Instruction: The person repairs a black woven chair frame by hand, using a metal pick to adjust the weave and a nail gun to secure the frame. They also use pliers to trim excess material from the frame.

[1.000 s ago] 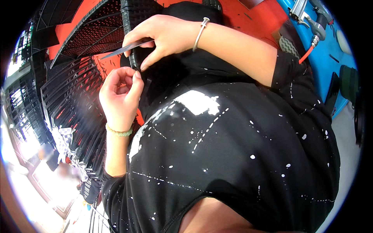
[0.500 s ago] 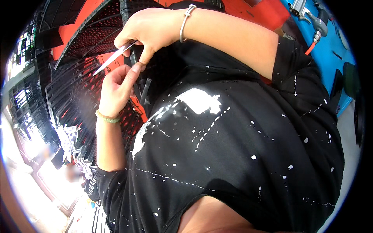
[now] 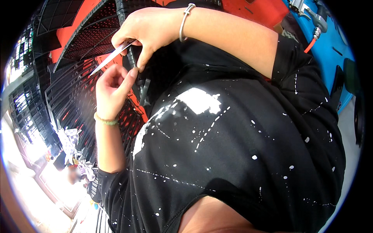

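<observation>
My right hand, with a silver bangle on its wrist, is closed around a pointed metal blade. The blade slants down to the left; its handle is hidden in the palm. The thumb of that hand reaches down to the tip of my left thumb. My left hand, wearing a green bead bracelet, has its fingers curled and its thumb against the black woven frame. What lies between its fingertips is hidden. A loose black strip end hangs just below them.
Black woven panels and slatted black frames stand at the left over a red surface. A blue surface at the upper right carries an air tool with an orange hose. Another person is blurred at far left.
My left hand has shifted slightly left, and its thumb tip sits a little lower. The blade in my right hand has moved slightly left. Both grips look much the same.
</observation>
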{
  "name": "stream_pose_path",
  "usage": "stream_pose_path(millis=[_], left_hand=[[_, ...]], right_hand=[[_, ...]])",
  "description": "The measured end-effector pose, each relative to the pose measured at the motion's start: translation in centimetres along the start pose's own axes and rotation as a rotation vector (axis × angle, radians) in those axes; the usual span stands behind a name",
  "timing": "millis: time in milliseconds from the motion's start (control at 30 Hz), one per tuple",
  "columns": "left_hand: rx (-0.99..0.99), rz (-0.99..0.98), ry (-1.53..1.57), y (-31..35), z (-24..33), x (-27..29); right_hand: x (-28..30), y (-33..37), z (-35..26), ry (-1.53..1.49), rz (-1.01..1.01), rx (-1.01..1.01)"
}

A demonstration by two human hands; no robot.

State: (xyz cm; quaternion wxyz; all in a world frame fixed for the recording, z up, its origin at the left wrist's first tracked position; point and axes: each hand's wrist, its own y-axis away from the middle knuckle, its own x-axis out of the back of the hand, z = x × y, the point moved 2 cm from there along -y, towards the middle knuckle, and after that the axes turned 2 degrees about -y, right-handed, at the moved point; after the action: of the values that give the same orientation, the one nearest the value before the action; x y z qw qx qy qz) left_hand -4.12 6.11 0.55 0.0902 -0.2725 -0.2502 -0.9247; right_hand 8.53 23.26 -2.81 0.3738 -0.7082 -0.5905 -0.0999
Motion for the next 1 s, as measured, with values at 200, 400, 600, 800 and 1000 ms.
stream_pose_path(millis=[200,400,600,800,1000], left_hand=[[-0.256,0.165,-0.045,1.6,1.1,-1.5],[-0.105,0.215,-0.004,2.2,2.3,-2.3],[-0.246,0.259,-0.277,2.2,3.0,-2.8],[-0.175,0.344,-0.036,2.5,2.2,-3.7],[-0.196,0.375,0.027,2.2,1.9,-4.2]], right_hand=[[-0.2,-0.4,0.1,0.226,0.175,0.134],[0.3,-1.1,-0.2,0.174,-0.022,0.054],[-0.2,-0.6,0.3,0.078,0.026,0.013],[0.0,-0.4,-0.2,0.082,0.006,-0.004],[-1.0,1.5,1.0,0.026,0.293,0.104]])
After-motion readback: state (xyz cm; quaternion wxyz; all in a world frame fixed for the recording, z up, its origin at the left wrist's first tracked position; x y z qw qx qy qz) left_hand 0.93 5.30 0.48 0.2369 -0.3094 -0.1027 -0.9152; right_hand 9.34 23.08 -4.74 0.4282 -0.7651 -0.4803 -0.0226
